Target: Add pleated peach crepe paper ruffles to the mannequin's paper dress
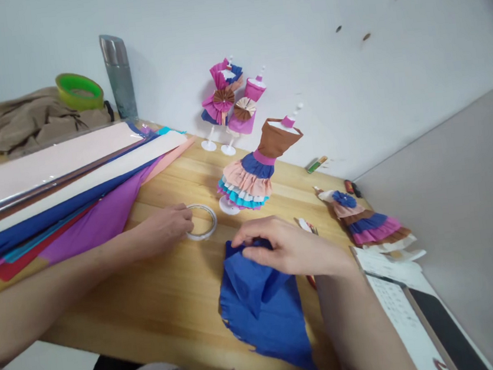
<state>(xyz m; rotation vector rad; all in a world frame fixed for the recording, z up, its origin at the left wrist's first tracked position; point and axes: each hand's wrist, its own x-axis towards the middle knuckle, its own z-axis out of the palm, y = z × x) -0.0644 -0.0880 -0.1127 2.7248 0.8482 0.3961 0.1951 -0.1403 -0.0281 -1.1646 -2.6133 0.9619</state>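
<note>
My left hand (pixel 173 224) has its fingers closed on the near side of a roll of white tape (pixel 203 235), which is on the wooden table. To the right, my right hand (pixel 275 244) pinches the top edge of a blue crepe paper piece (pixel 266 319) between thumb and fingers. The paper is folded over under that hand and spreads toward me, with a ragged left edge. Just beyond both hands stands a small dress form (pixel 253 169) with a brown bodice and a ruffled skirt in blue, peach, white and turquoise.
Sheets of coloured crepe paper (pixel 97 202) cover the table's left side. Behind are a bottle (pixel 119 78), a green tape roll (pixel 80 91) on brown cloth (pixel 29 120), and two small dressed forms (pixel 238 109). Scissors (pixel 306 226), another paper dress (pixel 371 224) and a notebook (pixel 391 305) lie right.
</note>
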